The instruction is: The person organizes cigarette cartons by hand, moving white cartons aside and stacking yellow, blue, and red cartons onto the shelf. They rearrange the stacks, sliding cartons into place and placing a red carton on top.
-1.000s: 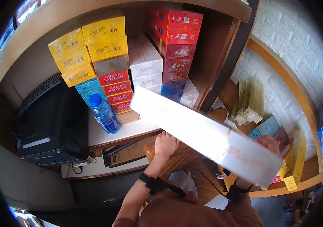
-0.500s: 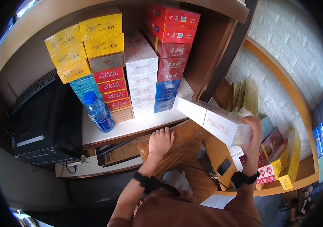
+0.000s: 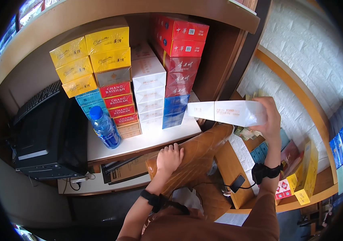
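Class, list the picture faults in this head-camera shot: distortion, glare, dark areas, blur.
Head view: the fisheye lens bows the shelf edge and blackens the corners; the white carton in the right hand is overexposed, its print faint; the white ledge glares; the black machine at left sits in deep shadow; the stacks look sharp, with no evident motion blur.

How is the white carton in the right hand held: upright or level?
Roughly level: the white carton stretches sideways from the right hand, which grips one end, toward the stacked boxes.
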A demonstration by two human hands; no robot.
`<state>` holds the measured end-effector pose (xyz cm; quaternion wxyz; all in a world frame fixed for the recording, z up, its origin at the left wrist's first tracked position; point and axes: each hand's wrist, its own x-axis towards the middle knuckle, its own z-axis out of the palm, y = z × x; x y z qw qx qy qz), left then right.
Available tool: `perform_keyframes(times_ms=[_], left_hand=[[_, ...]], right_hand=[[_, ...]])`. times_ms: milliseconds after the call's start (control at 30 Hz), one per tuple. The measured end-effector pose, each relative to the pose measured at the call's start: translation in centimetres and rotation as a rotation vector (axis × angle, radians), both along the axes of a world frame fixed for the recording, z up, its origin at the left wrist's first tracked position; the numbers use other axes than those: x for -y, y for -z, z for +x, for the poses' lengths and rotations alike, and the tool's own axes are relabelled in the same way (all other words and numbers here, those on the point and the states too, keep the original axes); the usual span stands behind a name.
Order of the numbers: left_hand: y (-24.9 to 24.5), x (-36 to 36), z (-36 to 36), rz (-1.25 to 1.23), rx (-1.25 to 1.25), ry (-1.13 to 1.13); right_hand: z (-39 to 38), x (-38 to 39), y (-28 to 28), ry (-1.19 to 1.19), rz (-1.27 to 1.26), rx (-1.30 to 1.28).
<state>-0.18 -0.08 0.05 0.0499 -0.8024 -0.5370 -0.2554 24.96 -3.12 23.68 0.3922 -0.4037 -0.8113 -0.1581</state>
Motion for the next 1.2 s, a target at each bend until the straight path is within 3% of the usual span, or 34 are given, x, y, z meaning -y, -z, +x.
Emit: perform_keyframes(times_ms=[300, 500, 633, 800, 867, 1100, 1200], left_hand=[[0.1, 0.0, 0.1, 0.018, 0.002, -0.011], [0.2, 0.0, 0.2, 0.025, -0.007, -0.016], [0.2, 0.1, 0.1, 0.023, -0.02, -0.017], [0.2, -0.1, 0.1, 0.017, -0.014, -0.005], [0.2, 0.0, 0.1, 0.009, -0.01, -0.005], [-0.2, 0.2, 0.1, 0.029, 0.002, 0.005], [0.1, 0.0, 0.0, 0.032, -0.008, -0.002]], right_hand=[[-0.1, -0.5, 1.5, -0.004, 0.077, 0.04], [0.7, 0.3, 7.7, -0.069, 0.259, 0.16], [1.8, -0.5, 11.7, 0.067, 0.249, 0.216], [0.2, -4.5, 18.2, 0.177, 0.153, 0.176], [-2.2, -6.6, 18.8, 0.373, -0.03, 0.207], [-8.6, -12.7, 19.3, 0.632, -0.294, 0.081], [-10.5, -12.1, 22.3, 0.383, -0.664, 0.058]])
